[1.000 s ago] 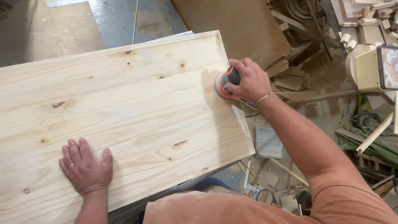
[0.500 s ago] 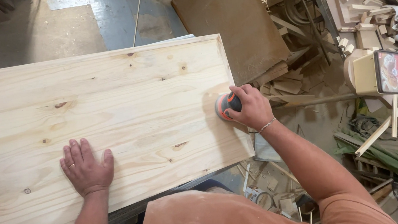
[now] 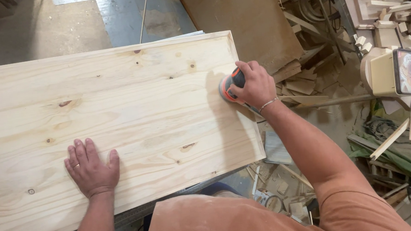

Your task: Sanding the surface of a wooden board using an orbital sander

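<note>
item 1: pine board [image 3: 117, 123], pale, knotty, lying flat across the view; judged stiff and fairly heavy, dusty-smooth on its face, best gripped at its long edges.
item 2: orange and black sander [image 3: 229, 87], sitting on the board's right end near the far corner; judged light, vibrating, held from the top.
item 3: right hand [image 3: 253, 84], fingers wrapped over the sander.
item 4: left hand [image 3: 91, 169], fingers spread, palm flat on the board's near edge.
item 5: wood offcuts [image 3: 302, 84], heaped right of the board.
</note>
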